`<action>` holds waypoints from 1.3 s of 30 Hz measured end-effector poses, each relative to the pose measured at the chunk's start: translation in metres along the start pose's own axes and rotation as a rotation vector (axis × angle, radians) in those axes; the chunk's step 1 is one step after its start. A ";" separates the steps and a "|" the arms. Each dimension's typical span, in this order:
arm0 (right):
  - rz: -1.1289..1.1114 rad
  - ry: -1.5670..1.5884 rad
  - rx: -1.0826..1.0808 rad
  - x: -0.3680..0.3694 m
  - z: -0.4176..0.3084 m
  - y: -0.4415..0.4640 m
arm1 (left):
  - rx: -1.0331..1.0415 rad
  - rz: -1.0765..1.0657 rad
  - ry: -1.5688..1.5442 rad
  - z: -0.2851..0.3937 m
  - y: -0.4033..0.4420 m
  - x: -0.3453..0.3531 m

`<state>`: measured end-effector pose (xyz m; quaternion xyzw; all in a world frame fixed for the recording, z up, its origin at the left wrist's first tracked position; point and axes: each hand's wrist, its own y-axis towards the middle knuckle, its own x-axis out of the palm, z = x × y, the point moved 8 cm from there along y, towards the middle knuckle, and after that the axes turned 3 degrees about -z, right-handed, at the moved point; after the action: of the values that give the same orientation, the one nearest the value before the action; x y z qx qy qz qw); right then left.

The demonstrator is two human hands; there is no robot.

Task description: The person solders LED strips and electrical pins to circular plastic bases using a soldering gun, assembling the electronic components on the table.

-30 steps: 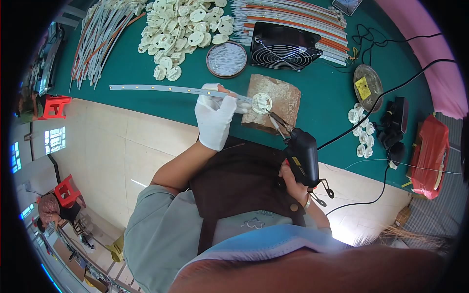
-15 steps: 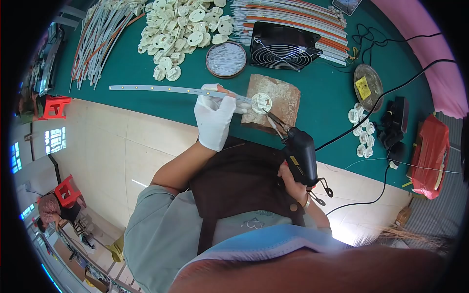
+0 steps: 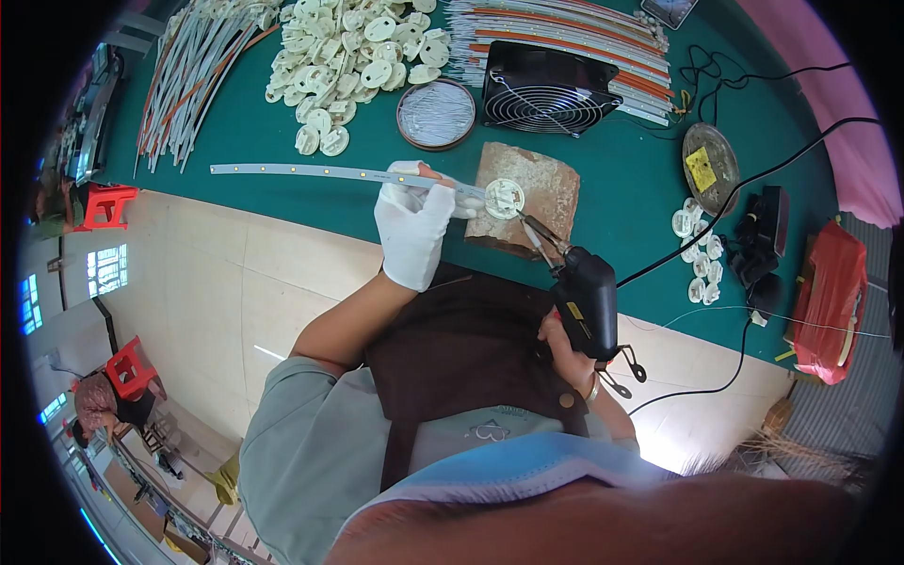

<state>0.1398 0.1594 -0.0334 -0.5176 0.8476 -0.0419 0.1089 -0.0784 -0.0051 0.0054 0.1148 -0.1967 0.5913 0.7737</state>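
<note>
My left hand (image 3: pixel 414 226), in a white glove with bare fingertips showing, pinches an LED strip (image 3: pixel 311 172) that stretches out to the left. The strip's right end meets a round white plastic cap (image 3: pixel 505 199) lying on a worn brick-like block (image 3: pixel 541 193). Bare and wrapped round its grip, my right hand (image 3: pixel 567 353) holds a black soldering gun (image 3: pixel 586 301). The gun's tip points up and left, at the lower right edge of the cap; whether it touches I cannot tell.
Beyond the block stand a black fan (image 3: pixel 551 89) and a round dish of thin white pieces (image 3: pixel 436 115). Piled white caps (image 3: pixel 353 56) and bundled strips (image 3: pixel 202 71) lie behind. At right are a metal dish with a yellow sponge (image 3: pixel 700 169), loose caps (image 3: pixel 697 254) and a black cable (image 3: pixel 725 202).
The soldering gun and my right hand have shifted slightly to the right, its tip drawing toward the cap's edge. My left hand, the strip and the cap have stayed put.
</note>
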 end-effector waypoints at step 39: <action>-0.074 0.263 0.068 0.006 -0.014 0.011 | 0.644 -0.484 0.794 0.037 -0.014 0.040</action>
<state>0.1239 0.1585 -0.0230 -0.5344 0.8331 -0.1420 0.0126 -0.0620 0.0102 0.0567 0.1556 0.3318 0.4249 0.8277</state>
